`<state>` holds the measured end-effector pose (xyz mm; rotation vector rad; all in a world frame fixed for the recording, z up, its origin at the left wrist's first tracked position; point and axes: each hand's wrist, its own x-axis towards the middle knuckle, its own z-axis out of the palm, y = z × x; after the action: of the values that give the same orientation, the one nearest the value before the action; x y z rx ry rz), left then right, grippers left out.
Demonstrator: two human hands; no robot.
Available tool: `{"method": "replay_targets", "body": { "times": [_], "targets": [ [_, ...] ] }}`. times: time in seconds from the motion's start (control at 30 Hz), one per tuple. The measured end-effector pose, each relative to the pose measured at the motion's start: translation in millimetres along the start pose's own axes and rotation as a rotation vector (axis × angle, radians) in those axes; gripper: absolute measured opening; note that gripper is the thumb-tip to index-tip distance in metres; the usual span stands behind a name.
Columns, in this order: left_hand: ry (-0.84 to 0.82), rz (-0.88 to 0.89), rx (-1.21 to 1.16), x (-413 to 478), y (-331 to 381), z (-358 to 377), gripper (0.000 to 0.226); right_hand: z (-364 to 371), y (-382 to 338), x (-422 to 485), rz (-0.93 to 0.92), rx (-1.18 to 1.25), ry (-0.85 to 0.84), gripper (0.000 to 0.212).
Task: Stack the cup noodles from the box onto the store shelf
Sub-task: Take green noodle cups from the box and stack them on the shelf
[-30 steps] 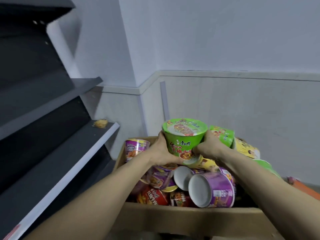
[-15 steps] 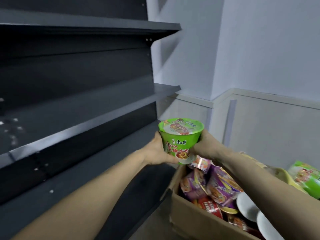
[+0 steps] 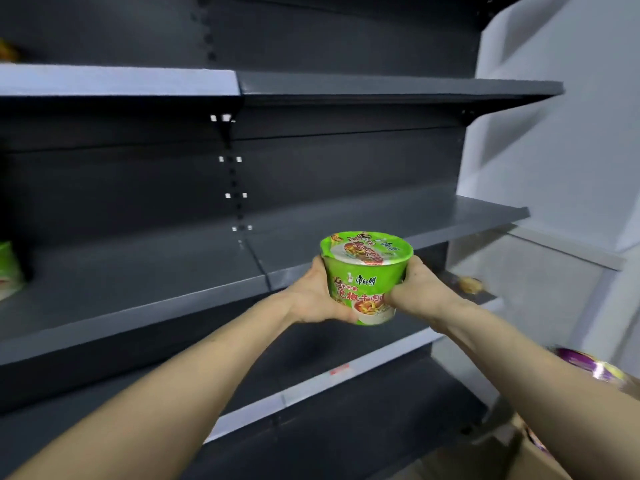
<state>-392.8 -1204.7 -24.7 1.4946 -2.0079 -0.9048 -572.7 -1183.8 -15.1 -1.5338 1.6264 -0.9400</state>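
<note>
— Two hands on one cup?

— Yes. But take it from the left. At the frame's left edge a green pack (image 3: 7, 268) sits on the middle shelf (image 3: 138, 296), half cut off.

— And the shelf itself?

— Grey, on a dark rack. It runs right to the pale wall (image 3: 554, 150).

— Then the hands.

— The left hand (image 3: 311, 296) grips the cup's left side, with the thumb on the near face low down. Its fingers go round the back, out of sight.

— Where is the cup?

— The cup (image 3: 367, 275) is green and upright, with its lid on. It is held in the air in front of the middle shelf's front edge and rests on nothing.

— And the other side?

— The right hand (image 3: 419, 289) curls round the cup's right side, thumb across the near face. Both forearms stretch out towards the rack.

— Anything further right?

— A yellowish scrap (image 3: 469, 284) lies near the right end of the lower shelf (image 3: 311, 389). I cannot tell what it is.

— And the corner?

— A purple cup (image 3: 595, 367) shows just past the right forearm. Below it is a corner of the cardboard box (image 3: 533, 459).
</note>
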Motion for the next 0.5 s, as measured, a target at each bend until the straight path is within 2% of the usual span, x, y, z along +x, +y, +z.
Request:
{"method": "replay_targets", "body": {
  "times": [0.27,0.5],
  "targets": [
    [0.158,-0.096,0.027,-52,-74,-109,0.105,111,-85,6,-0.107,0.009,-0.128,0.06],
    [0.282,-0.18,-0.013,-94,-131,-179,0.104,197,-139,17,-0.217,-0.007,-0.236,0.061]
  ]
}}
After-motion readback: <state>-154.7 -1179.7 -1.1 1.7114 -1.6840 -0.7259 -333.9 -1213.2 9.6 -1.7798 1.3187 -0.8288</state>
